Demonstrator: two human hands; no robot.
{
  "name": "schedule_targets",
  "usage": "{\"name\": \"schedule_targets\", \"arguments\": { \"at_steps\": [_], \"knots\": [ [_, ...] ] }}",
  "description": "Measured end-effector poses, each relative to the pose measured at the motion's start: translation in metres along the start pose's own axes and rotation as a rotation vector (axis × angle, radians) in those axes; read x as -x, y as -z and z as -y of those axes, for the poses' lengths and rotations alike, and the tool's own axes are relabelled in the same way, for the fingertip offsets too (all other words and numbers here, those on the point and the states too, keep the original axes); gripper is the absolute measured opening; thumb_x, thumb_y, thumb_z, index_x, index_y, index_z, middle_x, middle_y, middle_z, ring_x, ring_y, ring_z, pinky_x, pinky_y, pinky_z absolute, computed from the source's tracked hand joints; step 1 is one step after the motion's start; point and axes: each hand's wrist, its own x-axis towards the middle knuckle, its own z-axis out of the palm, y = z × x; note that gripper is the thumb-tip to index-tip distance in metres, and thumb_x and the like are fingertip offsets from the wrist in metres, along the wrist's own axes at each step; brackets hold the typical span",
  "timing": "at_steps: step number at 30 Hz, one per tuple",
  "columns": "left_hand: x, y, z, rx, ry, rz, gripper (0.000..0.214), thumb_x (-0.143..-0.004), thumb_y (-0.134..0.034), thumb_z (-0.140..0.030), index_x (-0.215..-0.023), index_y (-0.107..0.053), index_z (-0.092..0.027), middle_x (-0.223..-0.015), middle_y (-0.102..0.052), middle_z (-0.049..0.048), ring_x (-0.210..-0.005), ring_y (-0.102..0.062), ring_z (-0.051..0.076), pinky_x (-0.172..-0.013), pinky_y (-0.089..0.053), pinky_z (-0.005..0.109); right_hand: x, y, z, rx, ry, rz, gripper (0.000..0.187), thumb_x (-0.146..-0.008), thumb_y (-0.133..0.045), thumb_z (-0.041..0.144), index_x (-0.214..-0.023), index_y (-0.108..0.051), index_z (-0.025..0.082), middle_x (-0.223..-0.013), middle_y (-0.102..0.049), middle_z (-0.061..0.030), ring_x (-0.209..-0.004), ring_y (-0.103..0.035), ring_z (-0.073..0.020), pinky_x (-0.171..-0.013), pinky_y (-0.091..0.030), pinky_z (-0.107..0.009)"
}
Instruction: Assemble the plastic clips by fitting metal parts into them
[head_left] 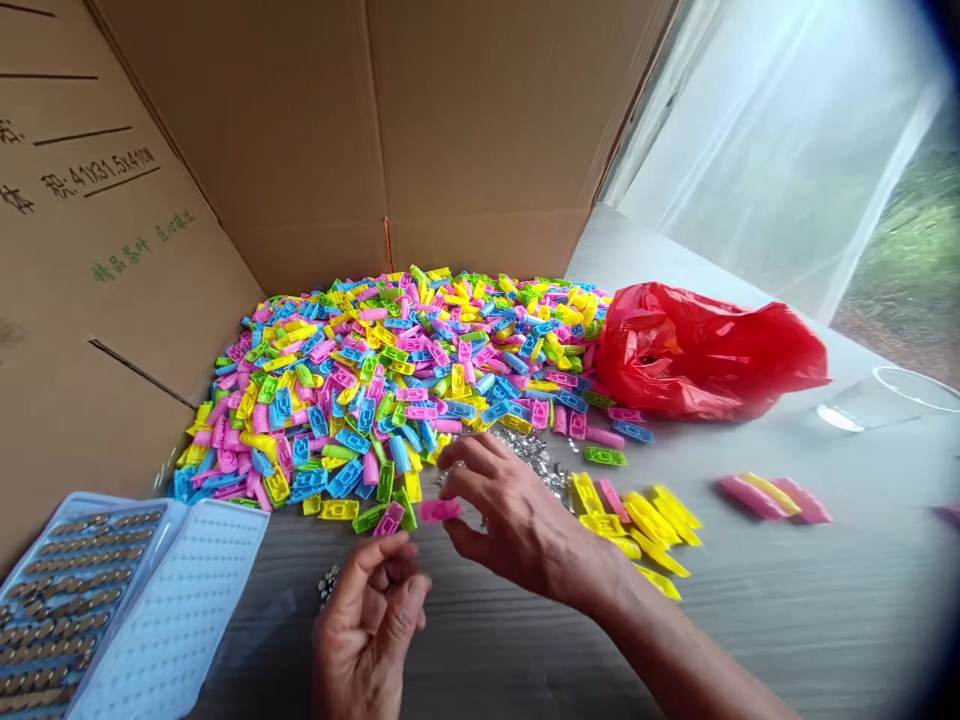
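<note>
Casings (409,390) of pink, blue, yellow and green plastic lie heaped on the grey table (840,620), against the cardboard (480,140) that stands behind and to the left. Right hand (517,510) is reaching over the front edge of the heap, thumb and fingers apart, with a blurred pink casing (439,511) at their tips; whether it is pinched or merely adjacent cannot be told. Left hand (375,620) is turned up nearer the wearer, fingers curled and thumb close to them; contents, if any, cannot be confirmed. Small round shiny parts (328,583) lie just beside it. Loose metal pieces (536,455) are spread behind the right hand. Yellow casings (652,530) lie grouped beside the right forearm; a pink-and-yellow cluster (776,497) sits farther right. Red plastic bag (705,380) adjoins the heap, clear cup (877,400) beyond it. At far left, a pale-blue tray (180,600) bears rows of brownish discs (75,575)
</note>
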Motion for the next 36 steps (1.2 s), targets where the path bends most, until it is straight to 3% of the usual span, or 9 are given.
{"name": "schedule_targets", "arguments": {
  "at_steps": [4, 11, 14, 17, 21, 25, 29, 33, 36],
  "knots": [
    [-0.004, 0.001, 0.001, 0.092, 0.088, 0.128, 0.035, -0.070, -0.077, -0.032, -0.104, -0.072, -0.024, -0.085, -0.069, 0.0032, -0.070, -0.057, 0.013, -0.061, -0.047, 0.020, 0.018, 0.005, 0.015, -0.283, -0.097, -0.073, 0.011, -0.076, -0.059, 0.007, -0.081, -0.058, 0.017, -0.077, -0.062, -0.0021, -0.072, -0.056, -0.0159, -0.066, -0.045, -0.028],
    [-0.002, -0.002, 0.004, 0.244, 0.222, 0.216, 0.024, -0.069, -0.078, -0.037, -0.089, -0.076, -0.024, -0.083, -0.070, 0.0029, -0.074, -0.059, 0.015, -0.065, -0.047, 0.022, 0.033, -0.007, 0.032, -0.489, -0.169, -0.197, 0.006, -0.085, -0.064, 0.021, -0.084, -0.060, 0.018, -0.074, -0.064, -0.0020, -0.070, -0.058, -0.0162, -0.063, -0.046, -0.027],
    [-0.002, -0.003, 0.004, 0.275, 0.254, 0.223, 0.019, -0.071, -0.077, -0.035, -0.088, -0.077, -0.026, -0.082, -0.072, 0.0018, -0.075, -0.062, 0.015, -0.067, -0.048, 0.022, 0.043, -0.008, 0.033, -0.553, -0.161, -0.245, 0.018, -0.086, -0.063, 0.034, -0.096, -0.061, 0.019, -0.078, -0.065, -0.0029, -0.072, -0.061, -0.0157, -0.063, -0.050, -0.027],
    [-0.004, -0.004, 0.004, 0.323, 0.289, 0.224, 0.019, -0.071, -0.077, -0.034, -0.088, -0.077, -0.025, -0.088, -0.074, 0.0042, -0.079, -0.066, 0.018, -0.067, -0.051, 0.024, 0.059, 0.000, 0.019, -0.488, -0.185, -0.260, 0.028, -0.084, -0.064, 0.037, -0.108, -0.062, 0.021, -0.093, -0.066, -0.0060, -0.082, -0.065, -0.0171, -0.069, -0.055, -0.026],
    [-0.005, -0.007, 0.002, 0.382, 0.388, 0.287, 0.022, -0.073, -0.075, -0.034, -0.092, -0.076, -0.024, -0.083, -0.074, 0.0054, -0.081, -0.070, 0.025, -0.060, -0.056, 0.030, 0.073, 0.022, -0.006, -0.255, -0.278, -0.361, 0.016, -0.087, -0.058, 0.016, -0.099, -0.066, 0.023, -0.090, -0.066, -0.0055, -0.076, -0.066, -0.0158, -0.062, -0.054, -0.024],
    [-0.006, -0.010, 0.000, 0.378, 0.571, 0.384, 0.037, -0.075, -0.072, -0.038, -0.110, -0.069, -0.024, -0.063, -0.068, 0.0013, -0.044, -0.060, 0.011, -0.034, -0.037, 0.014, 0.063, 0.037, -0.001, -0.269, -0.121, -0.195, 0.029, -0.089, -0.054, 0.012, -0.114, -0.061, 0.024, -0.100, -0.064, -0.0073, -0.086, -0.064, -0.0158, -0.070, -0.055, -0.025],
    [-0.005, -0.010, -0.002, 0.304, 0.664, 0.448, 0.051, -0.074, -0.073, -0.041, -0.120, -0.060, -0.022, -0.058, -0.067, 0.0007, -0.032, -0.048, 0.004, -0.032, -0.028, 0.010, 0.045, 0.031, 0.021, -0.425, -0.028, 0.017, 0.032, -0.090, -0.054, 0.016, -0.120, -0.060, 0.025, -0.103, -0.067, -0.0061, -0.089, -0.063, -0.0169, -0.075, -0.055, -0.027],
    [-0.004, -0.009, -0.002, 0.308, 0.708, 0.451, 0.043, -0.075, -0.072, -0.042, -0.111, -0.064, -0.021, -0.057, -0.065, -0.0006, -0.034, -0.047, 0.003, -0.036, -0.032, 0.011, 0.048, 0.017, 0.030, -0.558, -0.107, -0.008, 0.021, -0.090, -0.055, 0.017, -0.107, -0.066, 0.022, -0.087, -0.068, -0.0048, -0.080, -0.064, -0.0148, -0.071, -0.055, -0.024],
    [-0.003, -0.008, -0.001, 0.380, 0.699, 0.429, 0.041, -0.075, -0.067, -0.052, -0.103, -0.068, -0.022, -0.058, -0.066, 0.0004, -0.038, -0.052, 0.006, -0.037, -0.035, 0.013, 0.061, 0.004, 0.030, -0.681, -0.202, -0.155, 0.016, -0.089, -0.059, 0.019, -0.102, -0.067, 0.022, -0.086, -0.067, -0.0055, -0.077, -0.065, -0.0146, -0.067, -0.056, -0.023]
  ]
}}
